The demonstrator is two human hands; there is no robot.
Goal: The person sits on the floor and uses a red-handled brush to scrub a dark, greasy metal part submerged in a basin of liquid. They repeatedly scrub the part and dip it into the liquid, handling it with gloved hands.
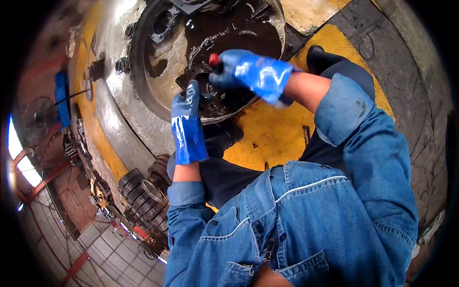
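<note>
A wide round metal pan (135, 62) holds dark, oily liquid (224, 31). My right hand (232, 67), in a blue rubber glove, is closed over the pan around a tool with a red-ended handle (214, 59); motion blurs it, and the tool's kind cannot be made out. Facing it, my left hand (186, 104), gloved likewise, is closed at the pan's near side on a dark, wet metal part (183, 80). Much of that part is hidden by the fingers and blends into the liquid.
Inside the pan, a dark ring-shaped part (163, 25) lies at the far left. Small dark fittings (122, 65) stand outside the rim. Stacked dark ribbed cylinders (141, 193) sit to my left. Yellow-painted floor (267, 136) shows between my legs.
</note>
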